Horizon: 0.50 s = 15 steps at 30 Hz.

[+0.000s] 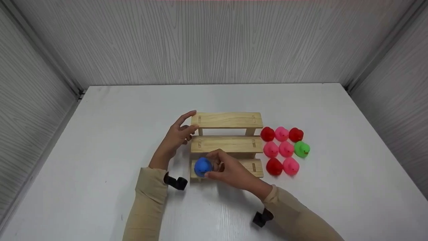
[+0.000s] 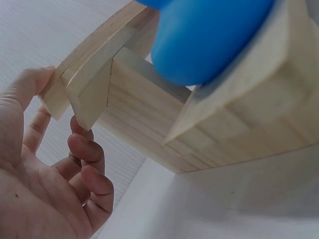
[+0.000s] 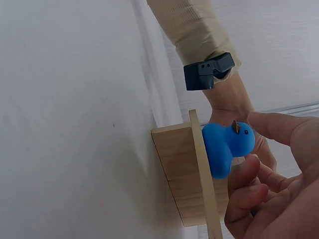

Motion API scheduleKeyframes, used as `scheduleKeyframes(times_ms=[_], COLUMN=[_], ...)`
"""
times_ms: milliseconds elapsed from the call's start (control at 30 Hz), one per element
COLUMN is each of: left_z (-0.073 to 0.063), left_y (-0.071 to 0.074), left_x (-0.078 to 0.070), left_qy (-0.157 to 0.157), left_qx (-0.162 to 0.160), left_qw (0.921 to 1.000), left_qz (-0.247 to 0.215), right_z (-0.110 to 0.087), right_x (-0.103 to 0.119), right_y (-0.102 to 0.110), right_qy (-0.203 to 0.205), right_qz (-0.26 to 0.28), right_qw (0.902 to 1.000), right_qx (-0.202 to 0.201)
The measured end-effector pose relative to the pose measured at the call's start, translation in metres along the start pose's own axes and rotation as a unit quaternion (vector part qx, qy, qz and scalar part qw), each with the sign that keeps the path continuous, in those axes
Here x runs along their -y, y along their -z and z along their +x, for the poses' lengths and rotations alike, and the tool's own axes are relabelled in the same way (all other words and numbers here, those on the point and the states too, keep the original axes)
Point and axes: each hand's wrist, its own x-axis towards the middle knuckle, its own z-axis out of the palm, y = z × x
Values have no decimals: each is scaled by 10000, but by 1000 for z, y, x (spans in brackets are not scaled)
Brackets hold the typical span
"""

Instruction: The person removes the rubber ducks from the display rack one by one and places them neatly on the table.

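A three-tier wooden step stand (image 1: 227, 144) stands on the white table. At its left end my left hand (image 1: 177, 135) grips the top board, forefinger at the back corner and thumb at the front; the other fingers curl below, as the left wrist view shows. A blue rubber duck (image 3: 219, 147) sits upright on the left end of the lowest board. My right hand (image 1: 232, 169) holds the duck at its head between thumb and curled fingers; whether every fingertip touches is hard to tell. Close up, the blue duck (image 2: 209, 40) is partly cut off in the left wrist view.
Right of the stand, several rubber ducks stand in close rows: red ones (image 1: 274, 166), pink ones (image 1: 286, 149) and a green one (image 1: 302, 149). Grey wood-grain panels (image 1: 214, 43) enclose the table at the back and sides. Both wrists wear black cameras (image 1: 180, 183).
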Motion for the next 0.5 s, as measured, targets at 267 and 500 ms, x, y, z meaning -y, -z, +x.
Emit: scheduleKeyframes(times_ms=[267, 500], left_z=[2, 1], left_y=[0, 1], left_x=[1, 1], left_qy=[-31, -48], left_qx=[36, 18], left_qw=[10000, 10000], left_qz=[18, 45], right_z=[3, 4], right_x=[-3, -3], right_y=[-5, -8], right_qy=[-139, -232], right_qz=[-59, -207], right_qw=[9999, 9995], right_qx=[-39, -90])
